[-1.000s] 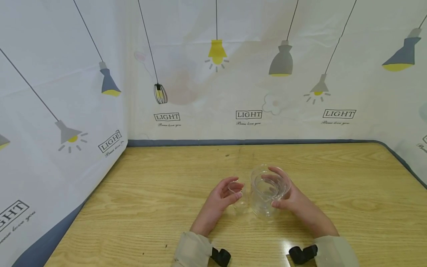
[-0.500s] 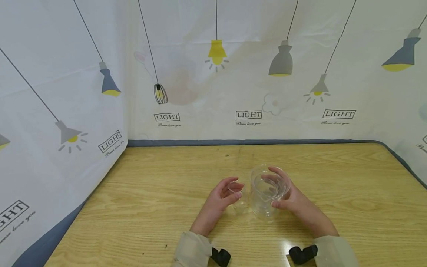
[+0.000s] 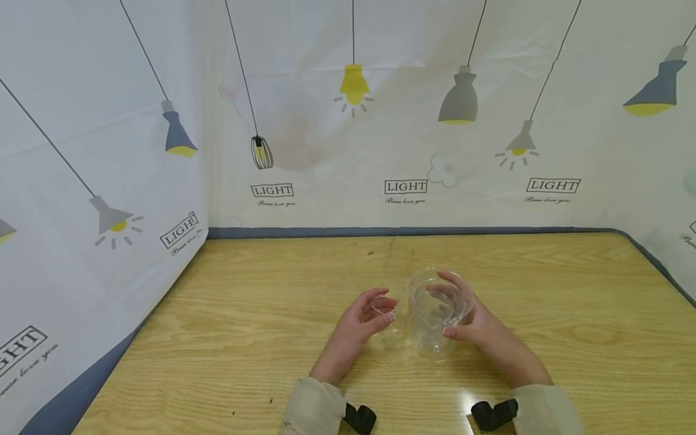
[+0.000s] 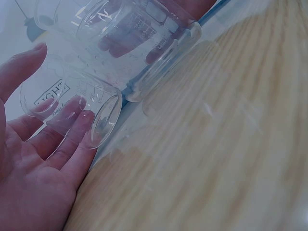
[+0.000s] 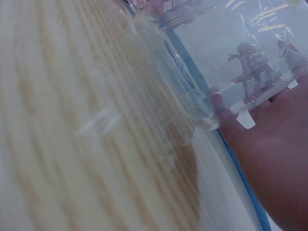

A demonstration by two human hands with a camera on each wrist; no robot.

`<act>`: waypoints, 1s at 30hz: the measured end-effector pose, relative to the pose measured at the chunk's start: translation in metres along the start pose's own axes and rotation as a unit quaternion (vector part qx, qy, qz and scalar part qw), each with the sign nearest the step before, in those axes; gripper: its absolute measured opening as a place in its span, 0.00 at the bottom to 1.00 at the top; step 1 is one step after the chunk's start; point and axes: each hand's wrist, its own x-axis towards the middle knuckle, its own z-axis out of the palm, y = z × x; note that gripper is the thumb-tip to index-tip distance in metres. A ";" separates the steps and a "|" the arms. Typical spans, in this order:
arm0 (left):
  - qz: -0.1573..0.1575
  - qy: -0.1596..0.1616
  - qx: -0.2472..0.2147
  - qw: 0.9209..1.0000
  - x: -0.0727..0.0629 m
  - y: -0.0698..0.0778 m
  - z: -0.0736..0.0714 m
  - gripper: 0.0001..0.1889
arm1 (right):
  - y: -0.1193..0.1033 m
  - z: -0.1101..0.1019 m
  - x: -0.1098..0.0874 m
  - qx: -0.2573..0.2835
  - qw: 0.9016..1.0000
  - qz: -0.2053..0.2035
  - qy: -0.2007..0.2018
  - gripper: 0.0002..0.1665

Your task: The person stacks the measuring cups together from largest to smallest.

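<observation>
Two clear beakers with printed scales stand side by side, upright, on the wooden table. My left hand (image 3: pixel 360 320) holds the small beaker (image 4: pixel 107 120), thumb on the near side and fingers curled behind it. Around the right side of the large beaker (image 3: pixel 426 339) my right hand (image 3: pixel 477 323) is wrapped, thumb in front and fingers at the back, seen through the wall. Within the large beaker a second, narrower round rim shows, like a smaller vessel nested in it. In the right wrist view, the large beaker's base (image 5: pixel 192 96) sits low by the table and the palm lies against its side.
The wooden table (image 3: pixel 244 326) reaches back to a white wall covering (image 3: pixel 326 145) printed with lamps, edged by a blue-grey band (image 3: pixel 337 232). Black wrist cameras (image 3: pixel 360 418) are fixed at both beige sleeves (image 3: pixel 315 405).
</observation>
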 end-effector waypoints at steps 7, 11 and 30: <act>-0.002 0.002 0.003 1.000 -0.001 0.001 0.001 0.23 | 0.002 -0.001 0.000 -0.009 1.000 -0.003 0.000 0.51; -0.004 0.001 0.003 1.000 -0.001 0.002 0.001 0.23 | 0.002 -0.001 0.000 0.001 1.000 -0.007 -0.001 0.51; 0.005 -0.001 0.004 1.000 0.009 -0.021 -0.005 0.26 | -0.002 0.000 0.000 0.003 1.000 0.002 0.004 0.51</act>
